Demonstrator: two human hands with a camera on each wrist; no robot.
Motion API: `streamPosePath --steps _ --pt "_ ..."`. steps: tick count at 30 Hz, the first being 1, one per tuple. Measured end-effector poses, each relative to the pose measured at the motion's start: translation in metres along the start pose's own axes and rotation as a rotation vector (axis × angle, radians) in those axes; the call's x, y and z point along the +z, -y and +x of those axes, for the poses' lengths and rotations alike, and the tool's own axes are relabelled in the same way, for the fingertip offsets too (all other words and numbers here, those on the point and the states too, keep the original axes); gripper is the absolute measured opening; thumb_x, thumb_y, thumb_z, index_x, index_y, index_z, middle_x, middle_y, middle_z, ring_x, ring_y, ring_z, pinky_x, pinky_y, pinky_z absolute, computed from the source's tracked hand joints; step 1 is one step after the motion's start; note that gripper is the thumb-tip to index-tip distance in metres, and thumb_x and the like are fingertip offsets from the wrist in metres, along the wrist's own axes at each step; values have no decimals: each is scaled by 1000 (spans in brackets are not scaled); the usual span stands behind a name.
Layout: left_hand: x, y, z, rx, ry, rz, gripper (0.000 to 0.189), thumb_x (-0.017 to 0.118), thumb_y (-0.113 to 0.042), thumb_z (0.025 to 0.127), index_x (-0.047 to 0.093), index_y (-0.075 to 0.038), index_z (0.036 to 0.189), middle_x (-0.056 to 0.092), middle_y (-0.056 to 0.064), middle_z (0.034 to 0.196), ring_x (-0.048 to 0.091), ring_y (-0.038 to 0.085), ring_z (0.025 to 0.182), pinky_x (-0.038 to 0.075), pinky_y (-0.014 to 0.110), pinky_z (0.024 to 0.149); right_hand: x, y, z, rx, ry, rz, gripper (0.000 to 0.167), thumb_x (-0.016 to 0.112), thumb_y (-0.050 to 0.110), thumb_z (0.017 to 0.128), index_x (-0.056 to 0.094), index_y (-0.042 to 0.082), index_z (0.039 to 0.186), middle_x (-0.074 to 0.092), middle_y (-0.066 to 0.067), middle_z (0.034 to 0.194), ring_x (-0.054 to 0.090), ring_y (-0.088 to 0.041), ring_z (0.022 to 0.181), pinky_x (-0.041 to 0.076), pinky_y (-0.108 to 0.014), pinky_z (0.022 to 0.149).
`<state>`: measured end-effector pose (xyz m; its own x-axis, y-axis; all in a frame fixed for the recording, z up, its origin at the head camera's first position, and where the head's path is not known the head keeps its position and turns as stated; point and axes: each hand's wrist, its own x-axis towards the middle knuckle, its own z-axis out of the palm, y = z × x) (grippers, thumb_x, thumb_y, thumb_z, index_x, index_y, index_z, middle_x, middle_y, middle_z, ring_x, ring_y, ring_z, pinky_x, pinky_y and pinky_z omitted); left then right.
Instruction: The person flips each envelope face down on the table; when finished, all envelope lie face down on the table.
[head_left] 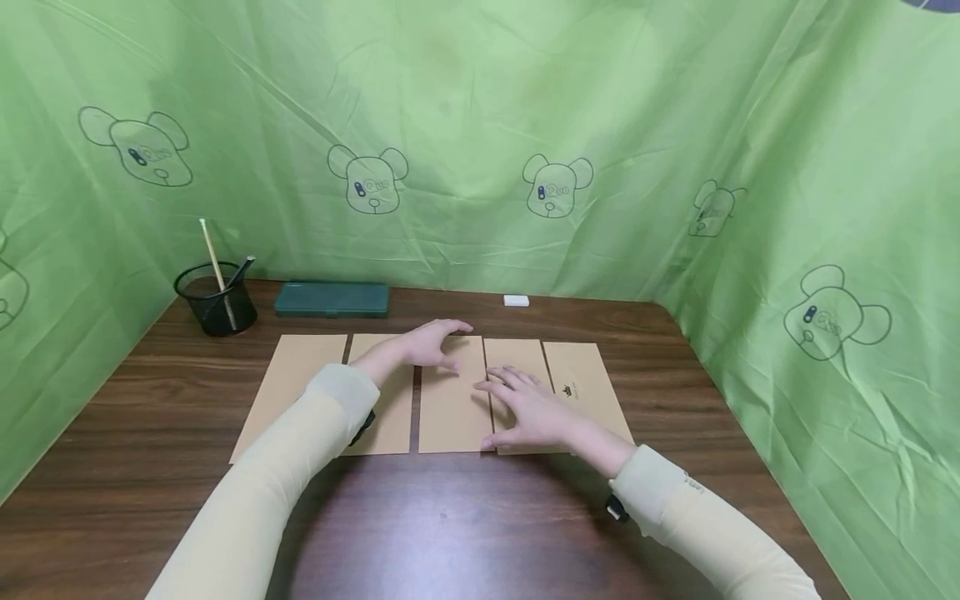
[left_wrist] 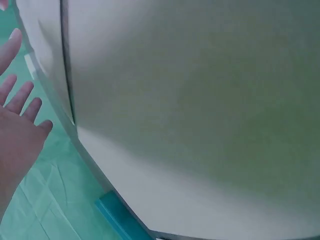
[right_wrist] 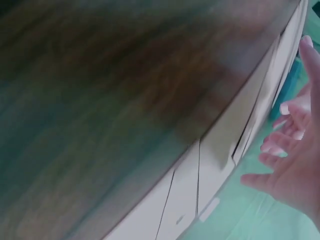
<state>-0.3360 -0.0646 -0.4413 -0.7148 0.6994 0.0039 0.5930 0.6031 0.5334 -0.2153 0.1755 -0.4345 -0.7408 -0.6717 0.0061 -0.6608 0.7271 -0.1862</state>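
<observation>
Five brown cards laid flat side by side in one row on worktop; one small crown mark printed on rightmost card. Left hand seen over third card from left, right hand over fourth; both hands empty, fingers parted, nothing gripped; contact with cards cannot be told. Behind row: one green case, one white block. Back left: one black mesh cup, one pale stick and one dark pen held in it. Worktop backed by green curtain.
</observation>
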Motion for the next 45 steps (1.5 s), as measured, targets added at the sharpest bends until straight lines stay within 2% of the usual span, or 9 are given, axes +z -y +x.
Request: streamPosePath --steps 4,9,17,22,26,33,39,45 --pt "2 -7 3 10 -29 -8 76 76 -25 79 39 -4 142 42 11 145 35 30 136 25 43 114 -7 -10 -7 -9 -46 12 91 70 67 68 42 22 142 34 -13 150 32 -40 135 28 -63 105" --pt "7 -16 7 -15 -39 10 80 78 -29 77 38 -6 143 41 11 146 33 30 136 24 42 114 -10 -24 -16 19 -68 2 94 72 68 65 42 23 142 36 -12 148 33 -39 135 29 -65 103" --pt "15 -30 17 -37 -20 0 87 78 -36 76 33 -7 145 36 10 149 25 31 140 17 45 116 -12 -41 -35 19 -101 35 93 76 61 65 43 20 141 36 -12 148 34 -39 134 26 -58 108" --pt "21 -34 24 -37 -10 -7 89 78 -35 76 31 -6 146 34 9 150 23 31 141 13 46 117 -14 -50 -45 -14 -115 89 89 79 54 67 44 19 141 35 -11 148 32 -38 136 26 -56 109" --pt "26 -36 30 -23 -10 12 88 78 -34 77 31 -4 146 34 10 150 25 30 140 12 46 117 -16 -57 -52 -35 -103 128 88 80 50 67 43 20 141 33 -10 150 29 -35 137 27 -55 109" --pt "29 -36 36 -52 14 19 90 79 -35 75 32 -6 145 33 11 151 24 31 141 14 42 117 -11 -68 -60 -105 -60 132 90 79 51 67 45 12 140 37 -18 146 30 -42 135 26 -58 108" --pt "28 -32 40 -61 31 96 89 79 -39 75 34 -8 145 36 10 149 28 30 139 17 40 117 -4 -74 -63 -57 11 76 91 73 62 68 44 17 141 35 -16 148 28 -40 137 24 -58 110" --pt "28 -28 38 -53 56 119 85 78 -42 75 38 -8 142 40 9 146 31 28 138 21 39 116 -3 -75 -64 -33 28 51 90 71 65 67 47 17 139 35 -17 148 27 -42 137 22 -61 109"
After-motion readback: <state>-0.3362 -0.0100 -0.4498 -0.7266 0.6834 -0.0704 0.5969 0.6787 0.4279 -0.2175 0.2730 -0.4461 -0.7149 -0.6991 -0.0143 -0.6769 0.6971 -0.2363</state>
